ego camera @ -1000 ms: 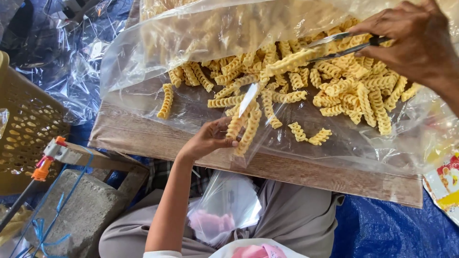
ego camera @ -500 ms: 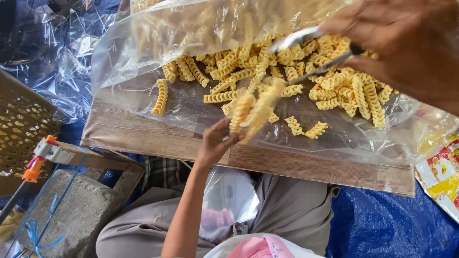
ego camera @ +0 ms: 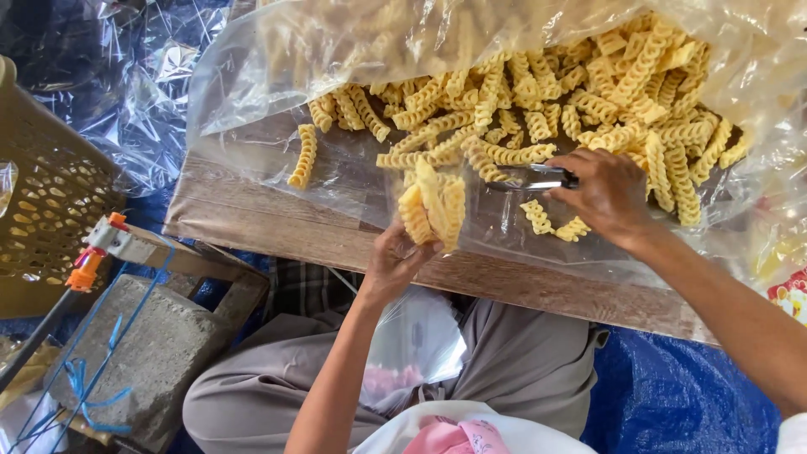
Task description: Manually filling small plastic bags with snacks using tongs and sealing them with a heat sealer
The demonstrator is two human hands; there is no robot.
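The left hand is closed around a small bundle of yellow spiral snack sticks, held upright just above the near edge of the wooden counter. The right hand grips a pair of metal tongs whose tips point left toward that bundle, resting on the clear plastic sheet that covers the counter. A large heap of the same spiral sticks lies spread on the sheet beyond the hands, partly under a big clear bag; a few loose pieces lie apart, one single stick well to the left.

Judging by this, only a handful has been gathered so far, and by far the greater part of the heap is still unsorted. A small clear bag lies open in the person's lap below the left hand; whether it holds any sticks cannot be told. A perforated yellow basket stands at the left, with a grey block in front of it.
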